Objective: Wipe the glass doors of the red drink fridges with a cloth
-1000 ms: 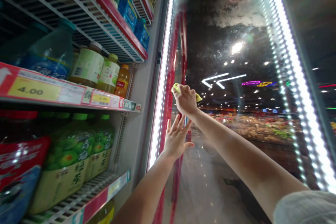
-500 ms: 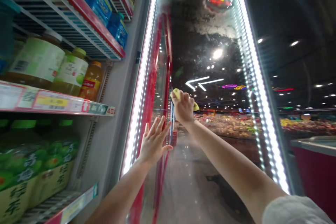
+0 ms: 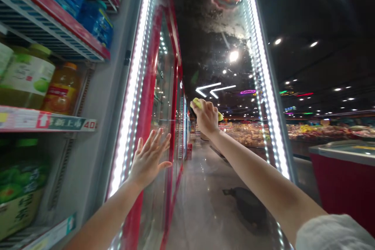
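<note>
Projecting from both sides of the right hand (image 3: 207,118), a yellow cloth (image 3: 197,103) sits between the fingers and the glass door (image 3: 211,43). The fingers of this hand are curled and clamped on the cloth. Whether the cloth presses on the glass cannot be told from this view.

To the left of and below the grip, the left hand (image 3: 149,160) is raised with its fingers spread apart and its palm toward the glass; contact cannot be confirmed. Below and to the right of the grip, a pale sleeve (image 3: 331,234) covers the upper part of the right arm. Bright light strips run along the door, one left (image 3: 125,133) and one right (image 3: 268,97) of the grip. Farther left, an orange bottle (image 3: 62,90) stands on a shelf (image 3: 67,122). Well to the right stands a red chest (image 3: 342,191).
</note>
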A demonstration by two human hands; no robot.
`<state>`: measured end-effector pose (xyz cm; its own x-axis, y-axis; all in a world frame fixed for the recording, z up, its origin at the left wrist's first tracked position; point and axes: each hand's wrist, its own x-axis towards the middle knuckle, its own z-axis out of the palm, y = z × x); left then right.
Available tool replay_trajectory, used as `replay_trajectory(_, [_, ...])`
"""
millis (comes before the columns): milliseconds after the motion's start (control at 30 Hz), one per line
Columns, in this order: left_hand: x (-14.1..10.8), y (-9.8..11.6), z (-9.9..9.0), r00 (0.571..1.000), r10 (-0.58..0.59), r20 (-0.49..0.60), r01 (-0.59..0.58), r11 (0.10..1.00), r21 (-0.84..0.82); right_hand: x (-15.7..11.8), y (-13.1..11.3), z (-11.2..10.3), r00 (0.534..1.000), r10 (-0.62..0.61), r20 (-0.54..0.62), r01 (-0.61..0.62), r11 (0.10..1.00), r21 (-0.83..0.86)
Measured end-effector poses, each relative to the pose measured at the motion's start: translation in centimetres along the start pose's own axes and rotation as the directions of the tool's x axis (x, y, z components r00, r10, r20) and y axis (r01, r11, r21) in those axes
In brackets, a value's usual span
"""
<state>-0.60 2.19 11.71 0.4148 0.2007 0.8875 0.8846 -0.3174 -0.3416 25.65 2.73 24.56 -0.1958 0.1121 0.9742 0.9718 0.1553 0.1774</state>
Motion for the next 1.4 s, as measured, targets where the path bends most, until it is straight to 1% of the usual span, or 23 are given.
replay_trajectory(67, [0.0,-0.3,0.0,1.000,0.006,-0.015,-0.006,1.000,0.011,1.8,1.9,-0.6,1.000,0.025,0.006,-0.025,1.000,-0.008])
replay_trajectory(133, [0.1,-0.6,0.0,1.000,0.015,-0.023,-0.015,1.000,0.017,2.7,5.2,-1.4,0.982,0.189,-0.026,-0.189,0.982,-0.013])
replay_trajectory(200, [0.1,-0.6,-0.1,1.000,0.015,-0.015,-0.015,1.000,0.012,2.0,8.1,-1.9,0.919,0.388,-0.064,-0.390,0.921,-0.018])
replay_trajectory(233, [0.1,-0.5,-0.2,1.000,0.007,-0.008,-0.007,1.000,0.008,1.0,9.0,-2.0,0.887,0.457,-0.074,-0.459,0.888,-0.025])
replay_trajectory(267, [0.2,-0.2,-0.3,1.000,-0.007,-0.002,0.007,1.000,0.004,-0.2,9.3,-1.9,0.871,0.485,-0.074,-0.489,0.872,-0.036])
replay_trajectory(333, [0.7,1.0,-0.4,0.999,-0.054,-0.008,0.054,0.998,-0.012,-2.4,8.5,-1.4,0.910,0.414,-0.039,-0.415,0.908,-0.059])
replay_trajectory(400, [1.8,2.9,-0.4,0.996,-0.089,-0.028,0.088,0.995,-0.036,-3.3,6.9,-0.7,0.982,0.184,0.034,-0.182,0.982,-0.044])
replay_trajectory(467, [3.5,5.4,-0.3,0.996,-0.079,-0.049,0.076,0.996,-0.054,-2.6,6.2,-0.4,0.997,0.068,0.042,-0.068,0.998,-0.010])
replay_trajectory(500, [4.5,6.7,-0.2,0.997,-0.054,-0.057,0.051,0.997,-0.059,-1.8,6.7,-0.4,0.998,0.057,0.035,-0.057,0.998,-0.002])
replay_trajectory(567, [6.5,9.1,0.2,0.997,0.021,-0.073,-0.025,0.998,-0.062,-0.4,9.0,-0.9,0.990,0.138,-0.004,-0.138,0.990,0.006])
replay_trajectory(633, [8.1,10.9,0.7,0.993,0.087,-0.077,-0.092,0.994,-0.065,-0.5,12.3,-1.4,0.953,0.298,-0.058,-0.297,0.955,0.021])
replay_trajectory(700, [9.0,12.0,1.4,0.992,0.108,-0.059,-0.112,0.992,-0.065,-2.5,15.0,-1.7,0.891,0.440,-0.111,-0.437,0.898,0.047])
replay_trajectory(733, [9.2,12.2,1.8,0.993,0.104,-0.048,-0.107,0.992,-0.063,-4.0,15.8,-1.6,0.869,0.478,-0.130,-0.476,0.878,0.051])
replay_trajectory(767, [9.4,12.4,2.1,0.995,0.097,-0.038,-0.100,0.993,-0.061,-5.6,16.2,-1.4,0.866,0.481,-0.138,-0.480,0.876,0.045])
replay_trajectory(867, [9.3,12.4,2.8,0.996,0.083,-0.029,-0.085,0.995,-0.060,-8.8,15.8,-0.6,0.948,0.313,-0.060,-0.313,0.950,-0.004])
replay_trajectory(933, [9.2,12.4,3.0,0.996,0.079,-0.030,-0.081,0.995,-0.062,-8.7,15.8,-0.4,0.978,0.209,-0.012,-0.209,0.978,-0.010])
replay_trajectory(967, [9.3,12.4,3.1,0.997,0.076,-0.029,-0.077,0.995,-0.062,-8.1,16.2,-0.5,0.979,0.205,-0.014,-0.205,0.979,-0.005])
replay_trajectory(1000, [9.3,12.4,3.1,0.997,0.073,-0.028,-0.075,0.995,-0.061,-7.4,16.8,-0.6,0.970,0.239,-0.040,-0.239,0.971,0.002])
replay_trajectory(1067, [9.4,12.5,3.3,0.997,0.069,-0.023,-0.070,0.996,-0.057,-6.4,18.3,-0.7,0.918,0.376,-0.127,-0.377,0.926,0.015])
replay_trajectory(1133, [9.6,12.7,3.4,0.998,0.065,-0.017,-0.066,0.997,-0.050,-6.6,19.6,-0.5,0.856,0.483,-0.187,-0.486,0.873,0.031])
replay_trajectory(1167, [9.7,12.7,3.5,0.998,0.065,-0.016,-0.065,0.997,-0.044,-7.1,19.9,-0.2,0.840,0.505,-0.198,-0.507,0.861,0.042])
replay_trajectory(1333, [9.6,13.0,3.8,0.997,0.069,-0.043,-0.070,0.997,-0.014,-9.5,20.9,1.6,0.872,0.446,-0.201,-0.427,0.895,0.133])
replay_trajectory(1400, [9.2,13.4,4.0,0.995,0.073,-0.069,-0.074,0.997,-0.013,-9.5,21.6,2.2,0.855,0.467,-0.226,-0.448,0.884,0.134])
